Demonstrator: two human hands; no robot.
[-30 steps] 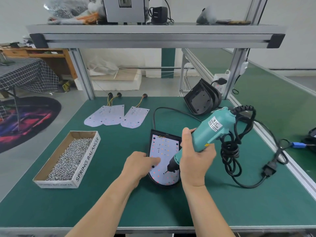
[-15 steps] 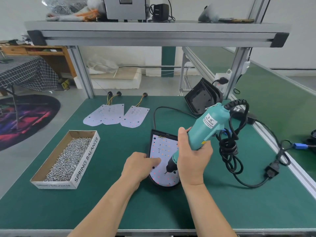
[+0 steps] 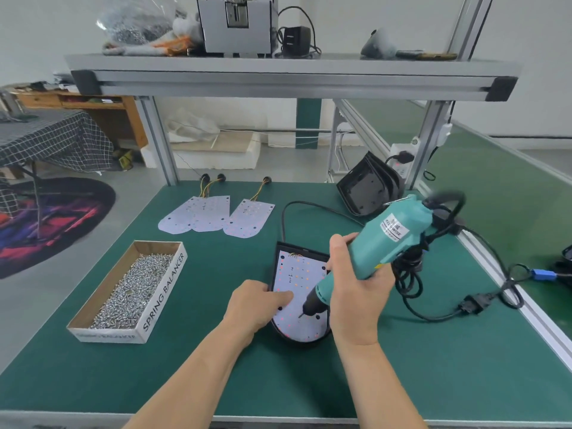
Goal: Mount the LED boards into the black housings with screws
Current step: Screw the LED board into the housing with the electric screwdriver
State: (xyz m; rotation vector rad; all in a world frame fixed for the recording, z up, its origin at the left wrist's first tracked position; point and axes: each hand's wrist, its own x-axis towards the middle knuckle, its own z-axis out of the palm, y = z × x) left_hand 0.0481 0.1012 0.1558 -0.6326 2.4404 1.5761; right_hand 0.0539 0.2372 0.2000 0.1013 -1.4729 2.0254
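A white LED board [image 3: 297,283] lies inside a black housing [image 3: 276,266] on the green bench in front of me. My left hand [image 3: 257,301] rests on the board's left side, fingers laid flat on it. My right hand [image 3: 356,292] grips a teal electric screwdriver [image 3: 380,246], tilted, with its black tip [image 3: 301,314] down on the board's lower part. Spare LED boards [image 3: 216,216] with wires lie at the back left. More black housings [image 3: 368,187] lean stacked at the back right.
An open cardboard box of screws [image 3: 130,292] stands to the left. The screwdriver's coiled black cord and plug [image 3: 470,303] lie at the right near the bench's aluminium edge. An overhead shelf [image 3: 291,78] on posts spans the bench.
The screwdriver's rear has swung up and left a little, and the tip stays on the board's lower part. My left hand stays on the board.
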